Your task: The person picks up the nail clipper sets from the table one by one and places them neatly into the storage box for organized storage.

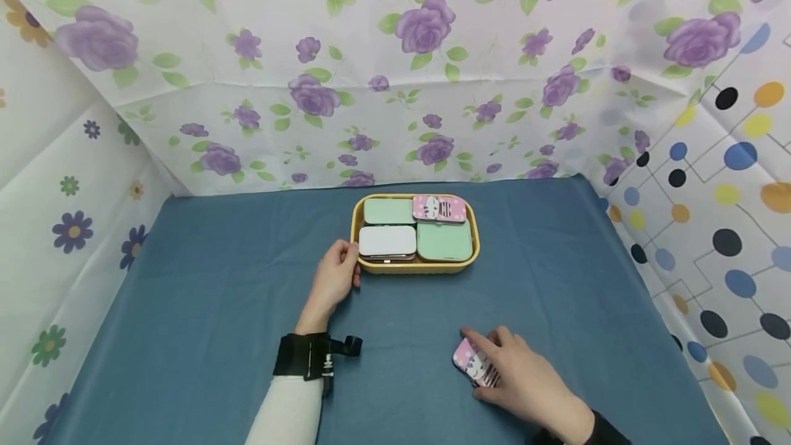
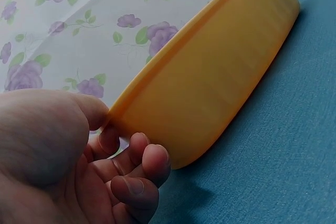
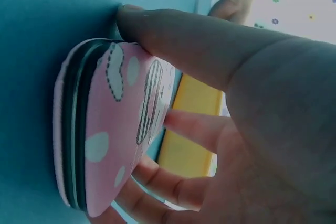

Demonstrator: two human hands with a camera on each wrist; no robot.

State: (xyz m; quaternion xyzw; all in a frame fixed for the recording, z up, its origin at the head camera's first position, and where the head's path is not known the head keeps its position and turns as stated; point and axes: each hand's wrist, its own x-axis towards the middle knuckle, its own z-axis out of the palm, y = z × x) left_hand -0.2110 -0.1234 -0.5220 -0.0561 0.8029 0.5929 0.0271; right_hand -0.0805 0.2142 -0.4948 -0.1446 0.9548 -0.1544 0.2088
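A yellow plastic basket (image 1: 426, 268) stands at the back of the table, and my left hand (image 1: 334, 275) pinches its left end at the rim between thumb and fingers. Inside it lie a white tin (image 1: 387, 240), two light green tins (image 1: 443, 242) and, on top at the back right, a pink tin with a cartoon print (image 1: 439, 208). Nearer to me, a second pink cartoon tin (image 3: 113, 129) is on the cloth. My right hand (image 1: 525, 380) holds this tin, thumb on one side and fingers on the other; part of its lid is hidden under the hand.
A blue cloth (image 1: 235, 294) covers the table. Behind it hangs a sheet with purple flowers (image 1: 371, 122). Patterned sheets also close off the left side and the right side (image 1: 735, 283).
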